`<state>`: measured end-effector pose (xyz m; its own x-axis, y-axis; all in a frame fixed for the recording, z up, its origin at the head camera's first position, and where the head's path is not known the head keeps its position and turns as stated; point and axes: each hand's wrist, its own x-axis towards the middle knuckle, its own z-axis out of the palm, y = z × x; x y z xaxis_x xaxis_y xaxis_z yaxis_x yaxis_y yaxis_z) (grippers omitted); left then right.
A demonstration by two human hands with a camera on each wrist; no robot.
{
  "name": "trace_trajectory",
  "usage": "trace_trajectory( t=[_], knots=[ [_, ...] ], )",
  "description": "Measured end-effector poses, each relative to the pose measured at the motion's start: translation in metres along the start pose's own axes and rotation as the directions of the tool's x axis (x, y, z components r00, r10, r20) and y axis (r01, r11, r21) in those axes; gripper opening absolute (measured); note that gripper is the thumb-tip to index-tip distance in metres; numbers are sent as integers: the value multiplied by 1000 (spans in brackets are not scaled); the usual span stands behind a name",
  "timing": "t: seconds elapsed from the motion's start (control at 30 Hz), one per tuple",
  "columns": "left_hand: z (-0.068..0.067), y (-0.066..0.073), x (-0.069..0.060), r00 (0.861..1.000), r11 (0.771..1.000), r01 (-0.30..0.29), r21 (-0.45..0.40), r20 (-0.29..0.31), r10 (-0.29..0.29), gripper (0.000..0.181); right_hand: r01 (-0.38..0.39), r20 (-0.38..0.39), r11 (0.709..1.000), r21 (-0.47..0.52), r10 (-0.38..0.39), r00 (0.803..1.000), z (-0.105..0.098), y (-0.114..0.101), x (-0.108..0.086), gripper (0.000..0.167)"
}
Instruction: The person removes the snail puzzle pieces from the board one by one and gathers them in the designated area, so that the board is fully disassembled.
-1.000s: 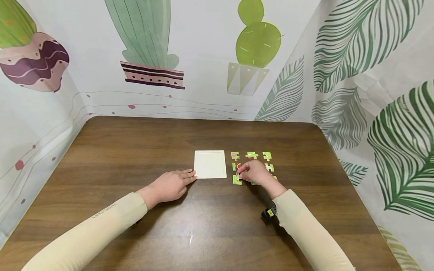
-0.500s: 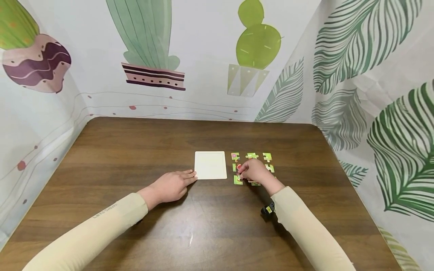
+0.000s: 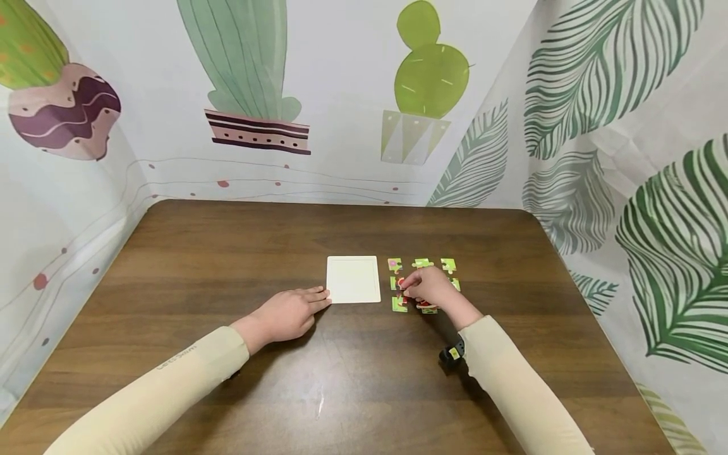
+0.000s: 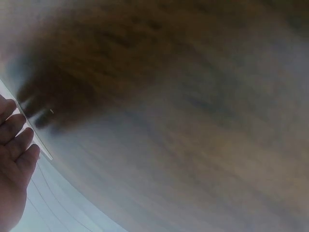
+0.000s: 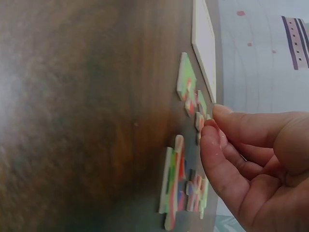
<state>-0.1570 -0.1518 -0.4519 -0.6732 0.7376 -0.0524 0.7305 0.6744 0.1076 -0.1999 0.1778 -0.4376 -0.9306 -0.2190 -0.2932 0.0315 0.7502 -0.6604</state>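
My left hand (image 3: 287, 313) lies with straight fingers on the table, its fingertips touching the lower left corner of a square cream puzzle tray (image 3: 352, 279). In the left wrist view the fingers of the left hand (image 4: 14, 154) reach the tray's edge. My right hand (image 3: 432, 287) is over several green and red jigsaw pieces right of the tray. In the right wrist view its thumb and forefinger pinch a small jigsaw piece (image 5: 199, 122), mostly hidden behind the fingertips. Below the palm, one red-edged piece (image 5: 175, 181) overlaps another.
Jigsaw pieces stand in loose rows: a top left piece (image 3: 395, 265), a top middle piece (image 3: 422, 262), a top right piece (image 3: 448, 265) and a bottom left piece (image 3: 399, 304). The brown wooden table (image 3: 227, 253) meets a patterned wall covering (image 3: 341, 95) behind.
The right hand shifts slightly, its fingertips staying by the left column of pieces. More of a red piece shows beneath the palm. The left hand stays at the tray corner.
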Motion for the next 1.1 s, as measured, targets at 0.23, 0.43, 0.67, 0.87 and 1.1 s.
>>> trace_trajectory(
  t=[0.23,0.43,0.67,0.87,1.1],
  knots=[
    [0,0,-2,999,1000,-9,12,-33,10,43,6,-21,1000,-29,-7,1000,-9,-6,-6,17],
    [1,1,0,998,997,14,-72,-61,-18,40,7,-61,998,58,-4,998,-18,-4,-12,26],
    [-15,-2,-3,976,960,111,-256,-152,-154,44,82,-195,969,235,-35,980,-36,-7,-34,39],
    [-87,-16,-23,908,924,270,-270,-248,-338,62,173,-415,956,238,-61,908,-67,-29,-64,51],
    [-158,-30,-59,759,866,442,-234,-416,-500,102,291,-656,955,-47,-250,712,-93,-55,-84,95]
  ],
)
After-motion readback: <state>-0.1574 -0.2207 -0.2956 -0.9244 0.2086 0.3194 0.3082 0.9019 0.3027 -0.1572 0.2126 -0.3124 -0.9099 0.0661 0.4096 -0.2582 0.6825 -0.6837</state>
